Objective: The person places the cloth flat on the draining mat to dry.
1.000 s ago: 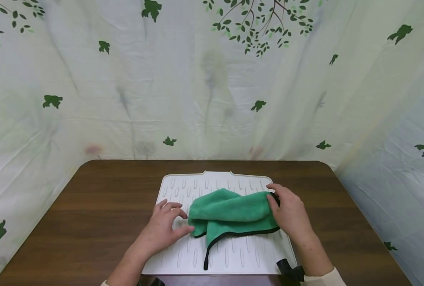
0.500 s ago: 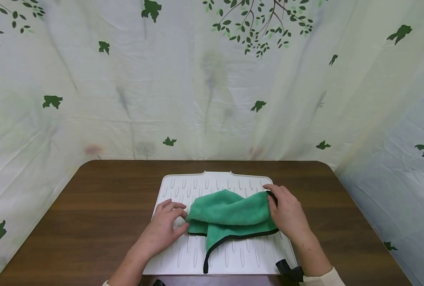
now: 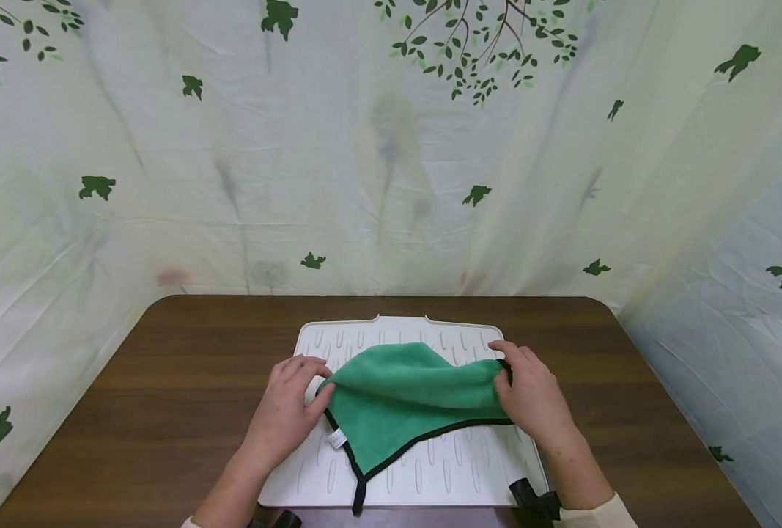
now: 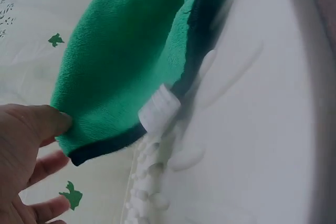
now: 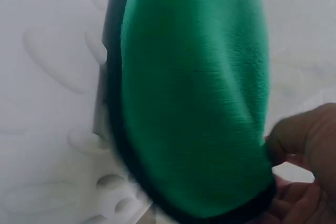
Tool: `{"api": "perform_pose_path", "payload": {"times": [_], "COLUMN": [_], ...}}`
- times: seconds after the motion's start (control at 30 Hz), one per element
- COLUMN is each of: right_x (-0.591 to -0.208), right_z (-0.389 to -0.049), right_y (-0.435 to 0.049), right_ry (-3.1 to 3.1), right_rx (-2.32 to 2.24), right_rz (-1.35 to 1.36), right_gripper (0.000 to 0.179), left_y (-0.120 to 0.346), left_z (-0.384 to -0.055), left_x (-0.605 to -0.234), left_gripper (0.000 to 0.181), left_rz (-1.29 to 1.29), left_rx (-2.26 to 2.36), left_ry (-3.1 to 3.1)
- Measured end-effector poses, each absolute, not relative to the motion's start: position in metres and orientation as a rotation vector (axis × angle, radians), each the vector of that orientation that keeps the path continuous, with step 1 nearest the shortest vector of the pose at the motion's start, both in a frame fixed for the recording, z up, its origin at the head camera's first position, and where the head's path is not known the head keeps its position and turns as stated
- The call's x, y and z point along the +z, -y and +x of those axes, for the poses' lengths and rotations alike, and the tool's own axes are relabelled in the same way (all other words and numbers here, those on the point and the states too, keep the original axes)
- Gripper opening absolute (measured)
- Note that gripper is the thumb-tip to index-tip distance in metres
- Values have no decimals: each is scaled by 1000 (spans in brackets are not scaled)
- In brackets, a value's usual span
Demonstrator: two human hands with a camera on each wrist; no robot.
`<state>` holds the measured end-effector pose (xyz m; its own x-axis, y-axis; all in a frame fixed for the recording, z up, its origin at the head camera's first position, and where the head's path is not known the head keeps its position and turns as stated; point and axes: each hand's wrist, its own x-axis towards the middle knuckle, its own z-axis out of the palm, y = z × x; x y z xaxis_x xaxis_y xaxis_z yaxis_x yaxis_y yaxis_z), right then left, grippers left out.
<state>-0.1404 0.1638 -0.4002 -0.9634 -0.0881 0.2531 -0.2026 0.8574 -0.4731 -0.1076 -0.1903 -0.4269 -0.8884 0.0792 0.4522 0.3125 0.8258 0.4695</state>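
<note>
A green cloth (image 3: 404, 396) with black edging is stretched between both hands over a white ridged board (image 3: 325, 469). My left hand (image 3: 288, 403) pinches its left corner between thumb and fingers; in the left wrist view the thumb presses on the green cloth (image 4: 115, 66) near that corner. A small white tag (image 3: 337, 438) sits on its left edge. The right hand (image 3: 532, 392) pinches the right corner, as the right wrist view also shows. Toward the front, the lower corner hangs with a black loop (image 3: 360, 495) reaching past the board's front edge.
The board lies on a dark brown wooden table (image 3: 186, 389). Behind the table hangs a pale curtain (image 3: 338, 147) printed with leaves. A black wrist mount (image 3: 536, 501) is at the right forearm.
My left hand has taken hold of the cloth's left corner and drawn it left and up, spreading the fold and bringing the white tag into view. The right hand has barely moved.
</note>
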Motion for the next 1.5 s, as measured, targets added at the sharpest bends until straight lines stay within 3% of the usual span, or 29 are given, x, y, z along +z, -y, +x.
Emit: {"api": "perform_pose_path", "payload": {"times": [0.13, 0.37, 0.53, 0.83, 1.0, 1.37, 1.5], "right_x": [-400, -401, -402, -404, -404, -402, -401], "right_z": [-140, -142, -142, -141, -140, -141, -141], "right_y": [-164, -162, -162, -163, -163, -162, -162], "right_ry": [2933, 2977, 3002, 3017, 3044, 2999, 2948], "right_rx": [739, 725, 760, 785, 781, 802, 807], "right_rz": [213, 263, 264, 351, 329, 324, 334], "right_gripper": [39, 7, 7, 30, 29, 6, 18], "left_y": [192, 199, 198, 192, 189, 188, 188], "left_z": [-106, -101, -100, -103, -107, -106, -106], "left_x": [-427, -424, -423, -425, -425, -418, -415], "left_gripper": [22, 41, 37, 14, 8, 15, 19], "left_rz": [-180, -14, -61, -160, -166, -54, -20], "left_rx": [-712, -588, -630, -738, -905, -1162, -1152], "left_ry": [2698, 2962, 3038, 2938, 2884, 2788, 2741]}}
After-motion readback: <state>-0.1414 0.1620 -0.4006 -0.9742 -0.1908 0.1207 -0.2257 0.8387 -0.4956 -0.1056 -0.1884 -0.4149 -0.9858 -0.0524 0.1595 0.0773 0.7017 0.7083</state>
